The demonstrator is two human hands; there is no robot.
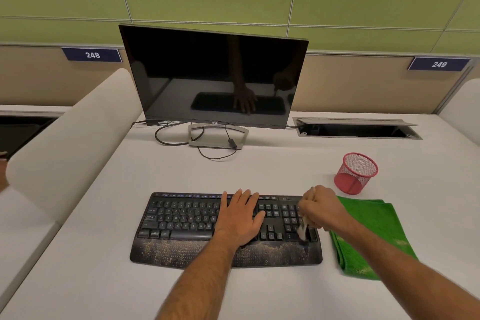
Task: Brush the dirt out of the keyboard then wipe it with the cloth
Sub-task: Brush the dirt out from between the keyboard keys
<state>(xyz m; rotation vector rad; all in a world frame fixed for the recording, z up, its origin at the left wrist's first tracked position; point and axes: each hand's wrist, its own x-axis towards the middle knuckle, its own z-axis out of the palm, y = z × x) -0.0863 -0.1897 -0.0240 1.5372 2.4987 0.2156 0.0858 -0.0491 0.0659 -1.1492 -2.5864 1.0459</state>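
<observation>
keyboard (181, 226): black, on the white desk (104, 280), crumbs dusted over the wrist rest
left hand (240, 218): flat, fingers straight, pressing down mid-keyboard
right hand (320, 209): curled round a brush (302, 231), pale bristles on the numpad's right edge
cloth (376, 236): green, folded, just right of the keyboard, under the right forearm
pen cup (357, 173): red mesh, behind the cloth

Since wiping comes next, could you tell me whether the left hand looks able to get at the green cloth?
Probably not easily: the right hand with the brush lies between the left hand and the green cloth.
</observation>
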